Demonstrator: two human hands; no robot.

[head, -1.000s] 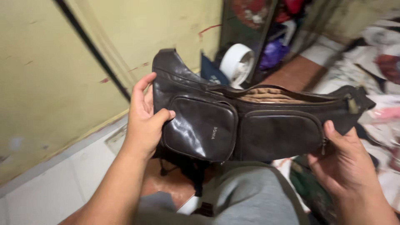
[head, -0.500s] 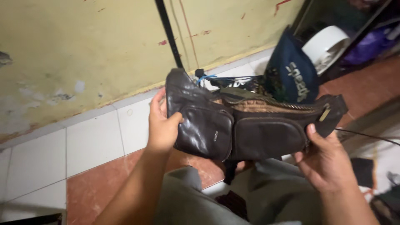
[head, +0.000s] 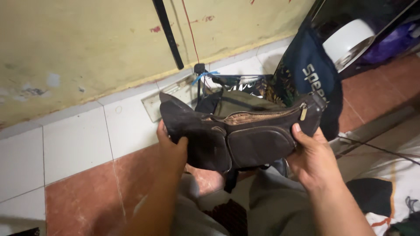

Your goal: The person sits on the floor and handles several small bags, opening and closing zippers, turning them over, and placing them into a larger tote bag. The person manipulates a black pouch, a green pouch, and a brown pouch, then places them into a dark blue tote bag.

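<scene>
I hold a dark brown leather waist bag [head: 245, 140] level in front of me, over my knees. Its top zipper is open and a tan lining shows inside. Two zipped front pockets face me. My left hand [head: 173, 148] grips the bag's left end, thumb on the front. My right hand [head: 310, 157] grips the right end, thumb near the brass zipper pull. A dark strap hangs below the bag.
A navy drawstring bag [head: 313, 74] and an olive bag [head: 238, 101] lie on the floor behind. A white round fan-like object [head: 348, 41] sits in a dark shelf. Yellow wall [head: 87, 48] with a black cable [head: 167, 35]; white and red floor tiles [head: 78, 148]; patterned cloth [head: 393, 183] at right.
The view has tilted down toward the floor. The bag has come lower and closer to my knees, both hands keeping their grip on its ends.
</scene>
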